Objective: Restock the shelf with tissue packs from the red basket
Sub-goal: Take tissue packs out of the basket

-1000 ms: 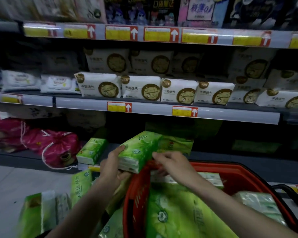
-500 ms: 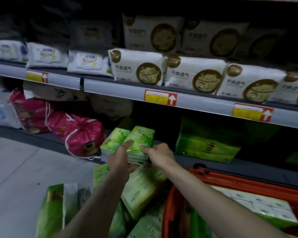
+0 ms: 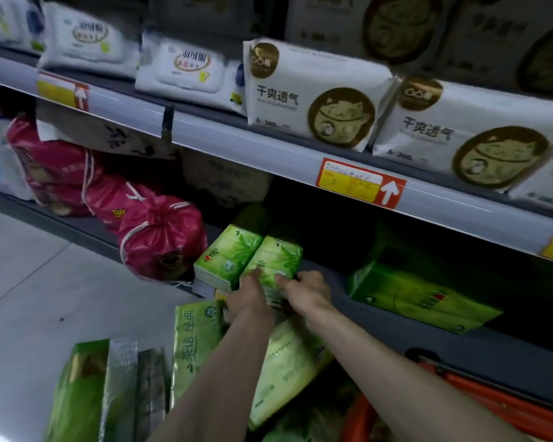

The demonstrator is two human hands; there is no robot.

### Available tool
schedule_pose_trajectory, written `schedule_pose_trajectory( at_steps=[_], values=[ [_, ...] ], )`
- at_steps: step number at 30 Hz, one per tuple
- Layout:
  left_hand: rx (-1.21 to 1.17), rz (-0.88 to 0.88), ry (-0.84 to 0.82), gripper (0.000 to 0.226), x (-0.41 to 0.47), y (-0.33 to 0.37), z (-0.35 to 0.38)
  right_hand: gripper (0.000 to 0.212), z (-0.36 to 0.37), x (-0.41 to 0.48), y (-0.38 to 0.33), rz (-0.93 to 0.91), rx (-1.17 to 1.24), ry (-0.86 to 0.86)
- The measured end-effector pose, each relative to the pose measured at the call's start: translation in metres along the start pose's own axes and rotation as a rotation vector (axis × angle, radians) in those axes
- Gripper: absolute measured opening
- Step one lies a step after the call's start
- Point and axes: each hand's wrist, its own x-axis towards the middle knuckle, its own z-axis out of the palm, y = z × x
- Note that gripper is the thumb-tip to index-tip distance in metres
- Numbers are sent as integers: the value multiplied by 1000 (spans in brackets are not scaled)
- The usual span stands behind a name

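Note:
A green tissue pack [image 3: 276, 258] lies on the bottom shelf [image 3: 380, 317], right beside another green pack [image 3: 229, 255]. Both my hands hold its near end: my left hand [image 3: 249, 298] grips the left corner with the thumb on top, and my right hand [image 3: 304, 290] grips the right corner. The red basket [image 3: 492, 406] shows only its rim at the lower right, below my right forearm. A larger flat green tissue pack [image 3: 422, 295] lies further right on the same shelf.
Pink drawstring bags [image 3: 160, 237] sit left of the green packs on the bottom shelf. Several tall green packs [image 3: 195, 339] stand on the floor below my arms. White packs with a cat logo [image 3: 313, 94] fill the shelf above.
Both hands lifted the green pack out of the red basket and carried it forward onto the bottom shelf beside the other green pack. The view swung left and closer to the shelf.

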Motion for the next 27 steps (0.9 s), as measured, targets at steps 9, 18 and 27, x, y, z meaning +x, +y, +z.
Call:
schedule_pose_trajectory(
  at_steps=[9,18,27],
  values=[
    [19,37,86,32,30,-6,-6,36,32,24,10,24,-112,-1],
    [96,10,-16,38,14,0,-7,35,30,24,9,-8,-166,59],
    [230,169,-84,28,-61,33,-3,23,-35,-47,-2,-183,-33,52]
  ],
)
